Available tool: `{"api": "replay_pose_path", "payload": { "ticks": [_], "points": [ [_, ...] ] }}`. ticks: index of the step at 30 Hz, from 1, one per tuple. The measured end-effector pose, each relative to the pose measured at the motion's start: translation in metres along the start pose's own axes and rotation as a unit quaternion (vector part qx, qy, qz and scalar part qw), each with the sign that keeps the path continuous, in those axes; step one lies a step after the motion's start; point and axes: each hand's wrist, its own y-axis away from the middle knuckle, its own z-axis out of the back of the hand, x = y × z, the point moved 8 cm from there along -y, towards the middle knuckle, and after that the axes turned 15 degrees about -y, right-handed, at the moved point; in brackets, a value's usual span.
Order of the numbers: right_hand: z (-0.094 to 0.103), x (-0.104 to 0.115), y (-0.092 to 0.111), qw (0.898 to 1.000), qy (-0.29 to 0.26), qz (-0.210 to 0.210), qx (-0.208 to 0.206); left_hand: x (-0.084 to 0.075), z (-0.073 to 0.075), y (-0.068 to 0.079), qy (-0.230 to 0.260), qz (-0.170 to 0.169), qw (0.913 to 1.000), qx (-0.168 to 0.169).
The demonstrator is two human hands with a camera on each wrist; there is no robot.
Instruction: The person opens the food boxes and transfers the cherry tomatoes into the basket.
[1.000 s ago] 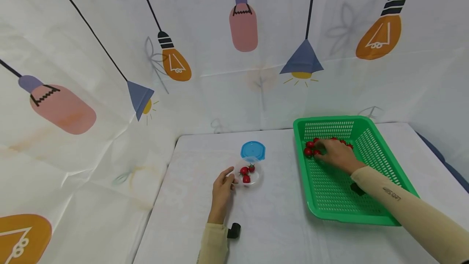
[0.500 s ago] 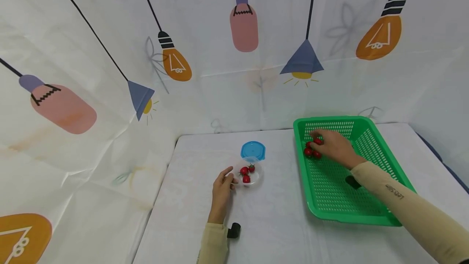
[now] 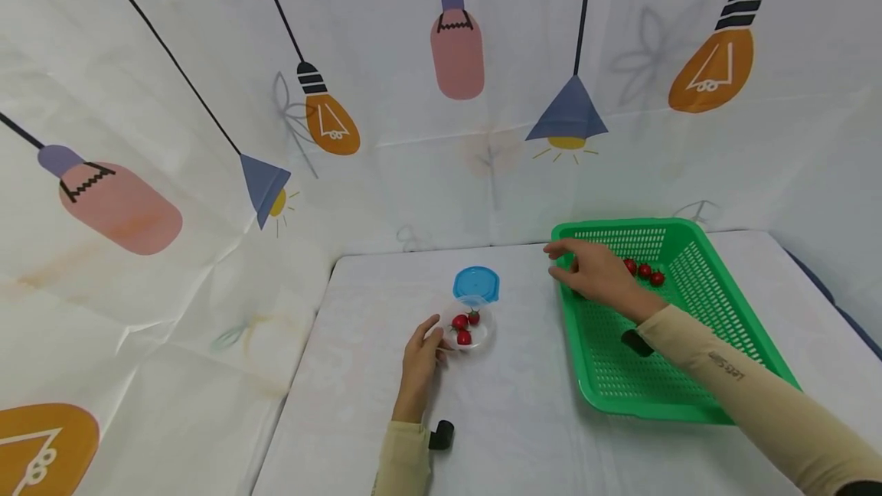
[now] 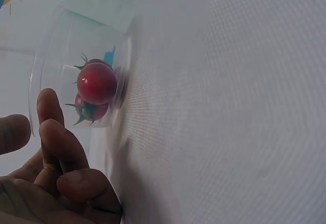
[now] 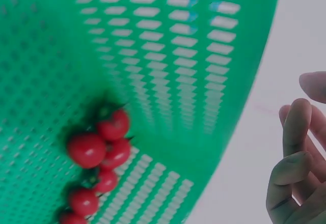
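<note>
A clear plastic cup [image 3: 488, 334] stands on the white-covered table with three cherry tomatoes [image 3: 464, 337] inside. My left hand [image 3: 417, 364] is at its left side, fingers loosely bent; the left wrist view shows the fingertips [image 4: 49, 102] against or very near the cup wall. Over the left rim of the green basket [image 3: 586, 389] reaches my right hand [image 3: 598, 274], thumb and index finger apart, with nothing seen between them. In the right wrist view, several cherry tomatoes [image 5: 87, 150] lie in a basket corner, apart from that hand.
A blue lid [image 3: 475, 282] lies just behind the cup. The perforated basket takes up the right side of the table. A white printed sheet [image 3: 510, 197] hangs behind the table's back edge. Dark wrist cameras [image 3: 442, 435] sit on both sleeves.
My right hand has moved left from the tomatoes inside the basket to above its left rim, uncovering tomatoes farther right. My left hand and the cup stay nearly in place.
</note>
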Motion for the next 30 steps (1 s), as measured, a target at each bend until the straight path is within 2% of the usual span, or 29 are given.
{"api": "replay_pose_path", "payload": {
  "ticks": [3,4,10,16,23,30],
  "points": [
    [-0.005,0.008,-0.004,1.0,0.0,0.005,-0.002,0.001,0.0,0.0,0.002,-0.001,1.0,0.0],
    [-0.007,0.011,-0.005,1.0,0.0,0.009,-0.005,0.006,-0.002,-0.004,0.003,-0.003,1.0,-0.003],
    [-0.015,0.025,-0.012,1.0,-0.012,0.014,-0.007,0.007,-0.001,-0.003,0.004,-0.003,1.0,-0.003],
    [-0.029,0.037,-0.018,1.0,-0.016,0.014,0.018,0.006,0.0,-0.002,0.008,0.001,1.0,-0.006],
    [-0.045,0.044,-0.022,0.999,-0.017,-0.005,0.05,0.007,0.001,-0.002,0.008,0.001,0.9999,-0.007],
    [-0.061,0.054,-0.025,0.996,-0.031,0.006,0.085,0.005,0.0,-0.003,0.006,0.001,1.0,-0.005]
  ]
}}
